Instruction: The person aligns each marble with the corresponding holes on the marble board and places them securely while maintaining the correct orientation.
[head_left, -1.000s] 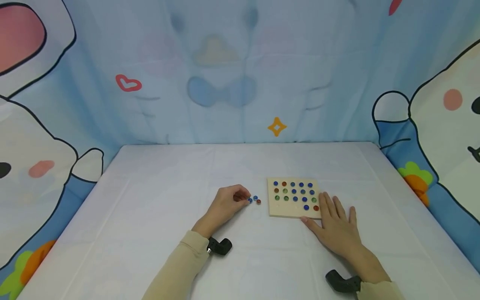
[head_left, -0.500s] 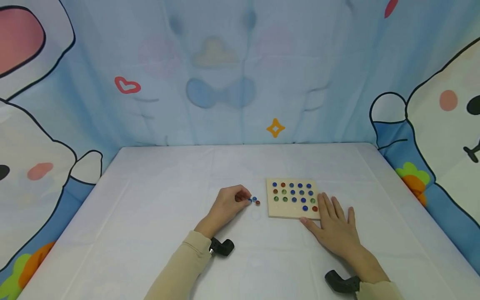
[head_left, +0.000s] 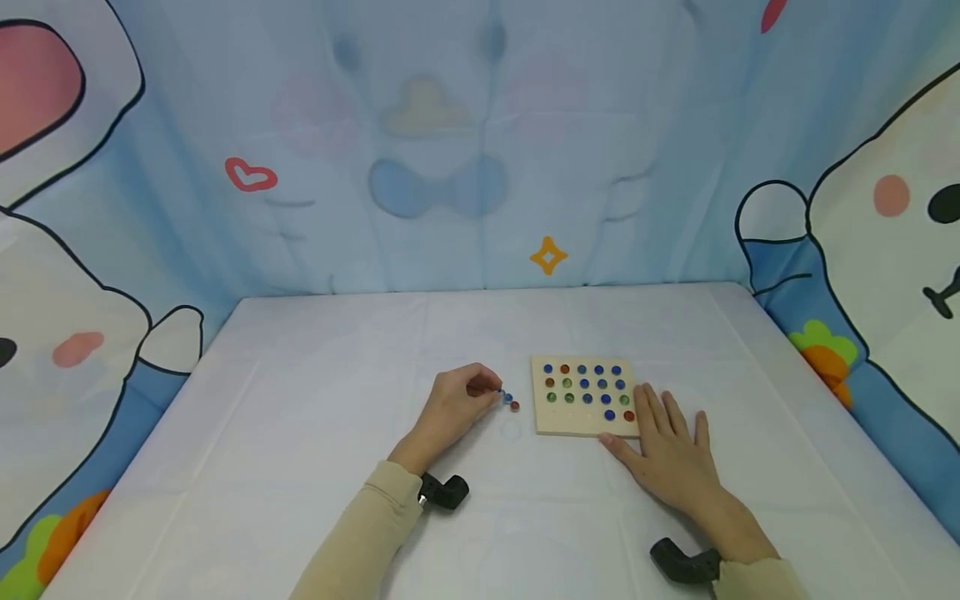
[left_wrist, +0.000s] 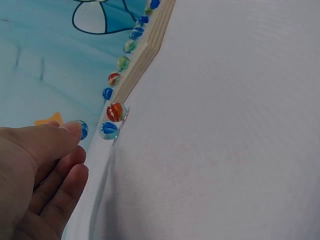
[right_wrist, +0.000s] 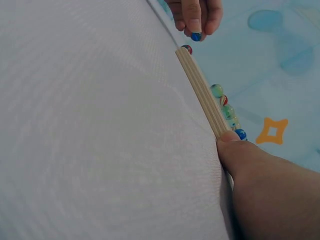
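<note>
My left hand [head_left: 455, 406] pinches a blue glass marble [left_wrist: 84, 130] between thumb and fingertips, a little above the table. Right beside it, a clear-and-blue marble [left_wrist: 109, 130] and a red-orange marble [left_wrist: 116, 111] lie on the cloth, left of a pale wooden board [head_left: 551, 422]. Rows of blue, green and red marbles sit in the board's hollows, with several bare spots along its front row at the left. My right hand [head_left: 670, 450] rests with fingers spread along the board's right side, its thumb [right_wrist: 230, 136] at the near edge.
A white cloth [head_left: 300, 467] covers the table, its far edge meeting a blue cartoon-printed curtain [head_left: 420, 250]. A black wrist camera [head_left: 444, 492] sits on the left wrist and another black camera [head_left: 684, 562] on the right.
My left hand has risen slightly, lifting the blue marble off the cloth beside the other two. The right hand and the board stay as they were; the head view shifts a little.
</note>
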